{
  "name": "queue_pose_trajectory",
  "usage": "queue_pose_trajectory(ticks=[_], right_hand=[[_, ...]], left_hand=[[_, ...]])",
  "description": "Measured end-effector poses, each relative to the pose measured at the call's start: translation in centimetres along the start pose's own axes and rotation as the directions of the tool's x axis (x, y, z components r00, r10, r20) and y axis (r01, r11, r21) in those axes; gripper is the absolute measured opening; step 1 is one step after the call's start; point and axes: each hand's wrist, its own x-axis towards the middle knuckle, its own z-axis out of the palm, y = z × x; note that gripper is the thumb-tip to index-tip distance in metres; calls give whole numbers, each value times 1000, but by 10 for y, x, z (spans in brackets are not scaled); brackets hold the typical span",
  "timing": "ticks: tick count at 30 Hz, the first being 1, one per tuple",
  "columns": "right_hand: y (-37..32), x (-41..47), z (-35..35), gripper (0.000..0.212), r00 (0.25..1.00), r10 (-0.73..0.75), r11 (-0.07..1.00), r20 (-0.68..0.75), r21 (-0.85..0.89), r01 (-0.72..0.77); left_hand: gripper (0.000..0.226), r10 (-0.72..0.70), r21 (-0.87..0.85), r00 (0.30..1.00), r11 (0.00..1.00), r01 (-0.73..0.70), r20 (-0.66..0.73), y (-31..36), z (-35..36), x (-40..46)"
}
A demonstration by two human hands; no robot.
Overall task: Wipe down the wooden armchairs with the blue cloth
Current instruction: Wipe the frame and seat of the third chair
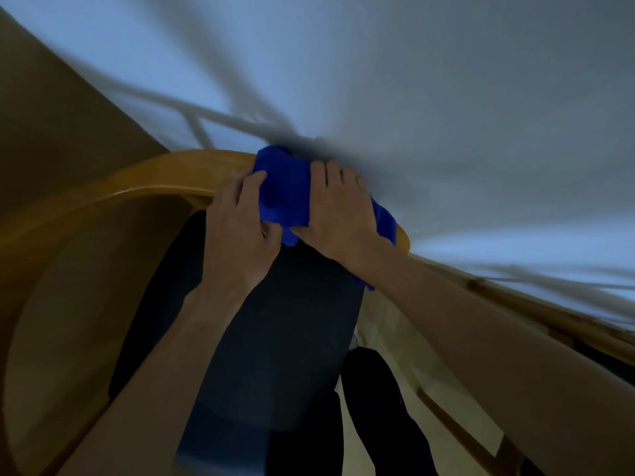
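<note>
Blue cloth [285, 190] lies bunched over the curved wooden top rail [165, 176] of an armchair, gripped from both sides by a person leaning over the chair's back. On the near side of the rail the left hand [240, 218] curls its fingers into the cloth's edge, thumb tucked against the fold; just beside it the right hand [338, 209] lies over the cloth with fingers bent down across it, pressing the fabric onto the wood while a loose tail [386, 225] hangs off the rail's far end. Below the rail a dark seat cushion [275, 338] fills the chair's frame, and beyond the rail a pale wall [446, 115] is smeared by motion blur. The cloth looks soft, light and limp, thick enough to wad into a pad; it should drape and bunch rather than keep any shape, so it is best held gathered in the palm with the fingers spread across it. The rail appears smooth and varnished, stiff and heavy enough to take firm pressure, though the cloth may slide over it easily. A trailing end could snag where the rail meets the arm.
</note>
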Motion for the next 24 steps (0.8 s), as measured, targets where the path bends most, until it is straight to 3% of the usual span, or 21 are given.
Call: queue_pose_trajectory(ticks=[7, 13, 16, 20, 24], right_hand=[[38, -84, -5, 82, 980, 166, 985, 114, 19, -169], [37, -98, -10, 78, 964, 201, 980, 177, -51, -195], [-2, -44, -6, 79, 987, 75, 996, 140, -54, -68], [-88, 36, 5, 62, 983, -159, 987, 92, -7, 160], [-108, 55, 6, 73, 938, -341, 940, 68, 25, 340]], left_hand=[[55, 147, -9, 982, 989, -147, 120, 28, 18, -9], [53, 126, -64, 986, 991, -120, 109, 30, 22, -22], [58, 67, -101, 996, 993, -62, 54, 19, 10, -21], [64, -107, -44, 994, 993, 106, -12, -14, -17, -19], [66, -214, 72, 977, 974, 215, -21, -53, -48, -27]])
